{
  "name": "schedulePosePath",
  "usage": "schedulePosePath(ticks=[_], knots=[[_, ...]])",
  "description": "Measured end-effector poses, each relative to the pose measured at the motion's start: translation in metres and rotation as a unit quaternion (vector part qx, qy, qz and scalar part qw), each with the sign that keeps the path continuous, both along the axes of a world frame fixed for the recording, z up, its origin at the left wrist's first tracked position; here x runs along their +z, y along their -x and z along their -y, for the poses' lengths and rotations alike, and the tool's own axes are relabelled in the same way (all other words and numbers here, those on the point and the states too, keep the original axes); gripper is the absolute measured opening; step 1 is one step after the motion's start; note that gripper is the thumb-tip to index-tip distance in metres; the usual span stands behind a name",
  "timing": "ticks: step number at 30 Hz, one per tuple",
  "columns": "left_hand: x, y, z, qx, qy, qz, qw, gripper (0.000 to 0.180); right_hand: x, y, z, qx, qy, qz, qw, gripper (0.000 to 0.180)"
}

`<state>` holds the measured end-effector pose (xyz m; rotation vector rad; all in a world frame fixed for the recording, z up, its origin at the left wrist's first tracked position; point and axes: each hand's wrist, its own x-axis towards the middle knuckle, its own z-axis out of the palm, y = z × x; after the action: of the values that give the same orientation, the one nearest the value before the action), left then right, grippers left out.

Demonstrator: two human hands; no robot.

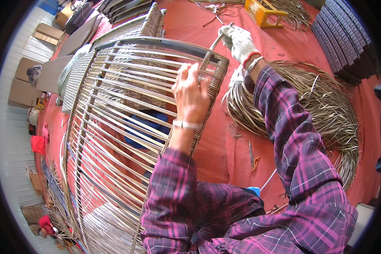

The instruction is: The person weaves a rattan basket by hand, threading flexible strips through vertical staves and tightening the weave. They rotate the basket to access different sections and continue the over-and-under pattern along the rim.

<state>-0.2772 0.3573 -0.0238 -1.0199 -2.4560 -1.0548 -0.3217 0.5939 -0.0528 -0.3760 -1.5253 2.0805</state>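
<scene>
A chair-like frame [114, 139] strung with many pale synthetic rattan strands lies before me, its corner wrapped in brown weave. My left hand [190, 95], bare and with a band at the wrist, is closed at the wrapped edge; its fingers curl over a flat rattan strand [206, 60]. My right hand [239, 42], in a white knitted glove, pinches the same strand beyond the corner and holds it away from the frame. What lies under my left fingertips is partly hidden. Beside my right forearm spreads a large bundle of loose rattan strands [313, 101], tied with white at one end.
Red cloth [207, 152] covers the floor. On it lie a thin pointed tool [250, 153] and an orange tie [255, 163]. A yellow stool [264, 15] stands at the far side, and stacked dark woven panels [343, 40] at the far right. Cardboard boxes [23, 82] line the left wall.
</scene>
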Motion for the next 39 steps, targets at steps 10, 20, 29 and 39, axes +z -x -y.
schedulePosePath(ticks=[10,20,29,39], knots=[[0.025,-0.132,0.155,0.040,0.201,0.031,0.978,0.055,0.003,-0.009,0.013,0.172,-0.293,-0.033,0.940,0.027],[0.014,-0.180,0.177,0.159,0.246,-0.001,0.956,0.065,0.010,-0.011,0.027,0.089,-0.200,0.007,0.976,0.017],[0.006,-0.182,0.180,0.153,0.234,-0.008,0.960,0.059,-0.001,-0.004,0.028,0.001,-0.095,0.038,0.995,0.019],[0.007,-0.176,0.174,0.169,0.200,0.003,0.965,0.070,-0.013,-0.007,0.027,0.055,-0.068,-0.010,0.996,0.024]])
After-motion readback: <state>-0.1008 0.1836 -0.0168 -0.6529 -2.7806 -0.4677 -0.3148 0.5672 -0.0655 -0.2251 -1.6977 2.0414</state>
